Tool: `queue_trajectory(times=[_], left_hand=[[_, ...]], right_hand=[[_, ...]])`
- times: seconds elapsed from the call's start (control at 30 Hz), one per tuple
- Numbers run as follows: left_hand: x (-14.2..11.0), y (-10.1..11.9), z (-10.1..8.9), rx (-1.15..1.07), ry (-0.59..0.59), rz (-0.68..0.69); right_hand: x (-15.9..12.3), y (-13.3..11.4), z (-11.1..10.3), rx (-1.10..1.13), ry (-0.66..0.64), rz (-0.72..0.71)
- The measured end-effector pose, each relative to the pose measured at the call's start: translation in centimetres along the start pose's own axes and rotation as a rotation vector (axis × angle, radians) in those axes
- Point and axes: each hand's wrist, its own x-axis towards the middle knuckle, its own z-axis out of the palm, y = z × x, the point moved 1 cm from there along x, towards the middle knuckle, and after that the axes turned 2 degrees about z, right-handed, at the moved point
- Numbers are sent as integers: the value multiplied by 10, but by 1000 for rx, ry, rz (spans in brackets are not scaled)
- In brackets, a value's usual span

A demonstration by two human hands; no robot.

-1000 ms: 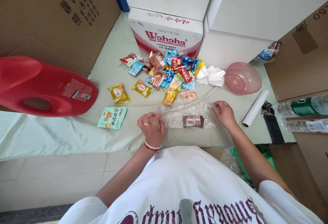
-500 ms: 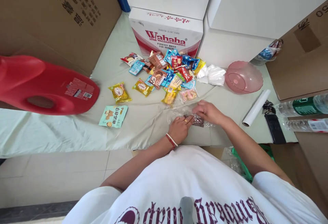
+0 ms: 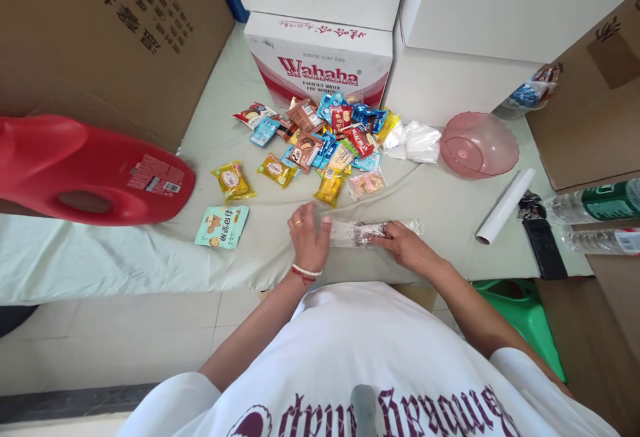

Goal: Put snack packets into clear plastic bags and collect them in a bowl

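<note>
A dark-printed packet (image 3: pixel 367 232) lies at the near part of the table, wrapped in a clear plastic bag (image 3: pixel 341 232). My right hand (image 3: pixel 411 248) grips the right part of this bundle, thumb and fingers closed on it. At the bag's left end is my left hand (image 3: pixel 307 240), its fingers bent and the loose film between them and the thumb; the exact hold is partly hidden. Just beyond lie a pink-wrapped biscuit (image 3: pixel 367 184) and a yellow-wrapped cake (image 3: pixel 330 187). A heap of small snack packets (image 3: pixel 333 134) sits farther back.
To the left are a red jug (image 3: pixel 100 174), a mint-green pouch (image 3: pixel 222 227) and yellow packets (image 3: pixel 233 181). Folded plastic bags (image 3: pixel 421 142), a pink bowl (image 3: pixel 477 147), a white roll (image 3: pixel 505 207), keys with a black case (image 3: pixel 545 247) and bottles (image 3: pixel 600 204) stand right. Boxes (image 3: pixel 320 57) line the back.
My left hand has moved left off the packet to the bag's end. The right hand has come down onto the packet, and the film now wraps it in a narrow strip.
</note>
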Motion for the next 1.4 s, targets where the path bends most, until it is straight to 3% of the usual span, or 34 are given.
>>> queue_trajectory(times=[0.13, 0.3, 0.37, 0.47, 0.53, 0.6, 0.67, 0.73, 0.83, 0.97, 1.07, 1.17, 1.3, 1.4], left_hand=[[-2, 12, -3, 145, -311, 65], [-4, 36, 3, -218, -364, 35], [-3, 52, 17, -336, -442, 132], [-5, 72, 39, -241, -551, 367], [-10, 79, 47, -70, -575, 499], [-17, 80, 49, 86, -575, 567], [-22, 78, 48, 188, -572, 590], [-24, 74, 47, 236, -570, 613], [-24, 72, 48, 258, -566, 657], [-24, 73, 53, 255, -568, 683], [-21, 68, 54, 183, -573, 694], [-13, 52, 47, -25, -539, 596], [-2, 29, 36, -198, -280, 176], [-1, 32, 39, -327, -328, 47]], right_hand=[[-1, 0, 0, -7, 1, -5], [1, -3, 4, -17, 18, -4], [0, -4, 3, 8, 34, -7], [-9, 0, 2, 129, 102, -3], [-18, 7, 2, 162, 254, 118], [-27, 15, 3, 62, 427, 325], [-35, 20, 4, -79, 511, 472], [-40, 22, 2, -131, 494, 502], [-35, 17, -8, -21, 431, 529], [-4, -4, -16, 181, 317, 557], [25, -20, -8, 149, 279, 493], [39, -29, 8, 68, 230, 476], [36, -42, 25, -65, 247, 412], [34, -53, 35, -216, 258, 439]])
